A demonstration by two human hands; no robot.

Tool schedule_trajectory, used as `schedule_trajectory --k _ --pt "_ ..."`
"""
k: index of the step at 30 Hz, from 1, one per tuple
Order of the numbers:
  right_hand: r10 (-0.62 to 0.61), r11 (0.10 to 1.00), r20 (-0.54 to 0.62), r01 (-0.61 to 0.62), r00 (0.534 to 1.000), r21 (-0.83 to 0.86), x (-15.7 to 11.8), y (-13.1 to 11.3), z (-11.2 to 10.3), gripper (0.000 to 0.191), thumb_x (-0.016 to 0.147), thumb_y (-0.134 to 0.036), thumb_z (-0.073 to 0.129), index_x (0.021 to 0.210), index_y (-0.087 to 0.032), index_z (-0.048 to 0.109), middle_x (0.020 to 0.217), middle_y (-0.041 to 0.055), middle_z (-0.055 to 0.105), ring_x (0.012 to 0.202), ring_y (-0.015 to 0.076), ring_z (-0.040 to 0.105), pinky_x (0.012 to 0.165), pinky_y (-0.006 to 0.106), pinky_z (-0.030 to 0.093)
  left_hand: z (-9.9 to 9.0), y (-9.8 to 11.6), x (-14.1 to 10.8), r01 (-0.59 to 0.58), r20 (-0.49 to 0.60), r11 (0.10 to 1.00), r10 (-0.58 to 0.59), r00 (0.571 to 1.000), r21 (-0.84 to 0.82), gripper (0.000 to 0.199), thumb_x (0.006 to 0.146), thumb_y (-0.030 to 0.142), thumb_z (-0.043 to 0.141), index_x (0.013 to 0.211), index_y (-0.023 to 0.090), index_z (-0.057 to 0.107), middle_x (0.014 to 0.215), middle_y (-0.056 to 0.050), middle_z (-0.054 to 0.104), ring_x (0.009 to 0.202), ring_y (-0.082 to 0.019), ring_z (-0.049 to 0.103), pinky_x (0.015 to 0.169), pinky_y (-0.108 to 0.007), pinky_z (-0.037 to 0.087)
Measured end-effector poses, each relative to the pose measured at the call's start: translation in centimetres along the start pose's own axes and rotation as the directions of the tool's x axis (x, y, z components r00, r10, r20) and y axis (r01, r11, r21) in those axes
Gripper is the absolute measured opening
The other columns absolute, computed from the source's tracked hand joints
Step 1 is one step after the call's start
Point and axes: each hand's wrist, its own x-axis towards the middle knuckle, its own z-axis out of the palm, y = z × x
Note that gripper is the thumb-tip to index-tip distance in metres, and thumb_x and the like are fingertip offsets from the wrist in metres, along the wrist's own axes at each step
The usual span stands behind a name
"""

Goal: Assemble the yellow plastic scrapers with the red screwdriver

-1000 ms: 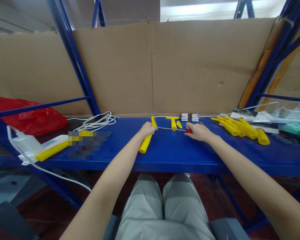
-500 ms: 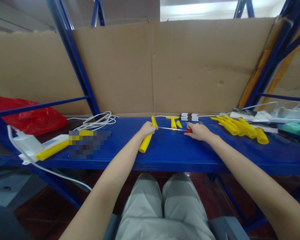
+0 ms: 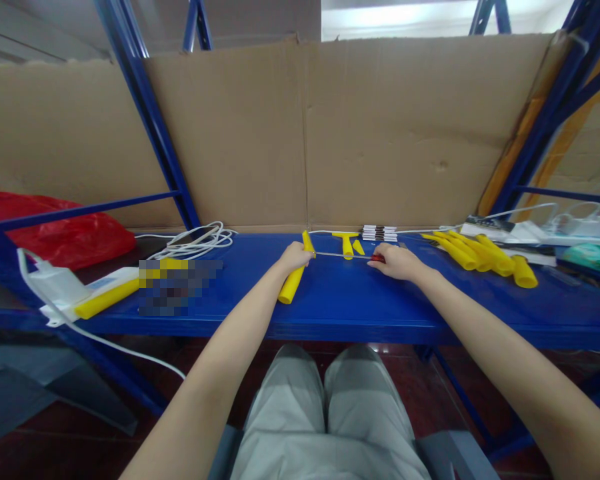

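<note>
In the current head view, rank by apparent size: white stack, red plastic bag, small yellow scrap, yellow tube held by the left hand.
1. Red plastic bag, cut off by the frame edge
2. Yellow tube, partly covered by the left hand
3. White stack
4. Small yellow scrap

The held yellow piece (image 3: 292, 285) is smooth, probably plastic.

A long yellow handle (image 3: 293, 285) slants toward one o'clock; on its three-o'clock side, a red-handled screwdriver (image 3: 377, 259) points toward nine.
</note>
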Motion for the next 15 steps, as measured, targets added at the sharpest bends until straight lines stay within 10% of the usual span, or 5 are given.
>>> schedule_trajectory --k 15 --pt "0.019 0.999 0.028 -0.020 0.999 0.025 -0.27 -0.42 -0.62 0.032 0.087 -0.043 0.041 0.100 -0.019 0.057 0.097 0.0095 0.068 0.087 0.0239 0.063 0.069 0.030 0.041 0.05 -0.16 0.24 -0.012 -0.004 1.000 0.013 1.000 0.016 0.018 0.071 0.019 0.059 0.055 0.012 0.058 0.052 -0.004 0.060 0.045 -0.012 0.053 0.050 -0.022 0.041"
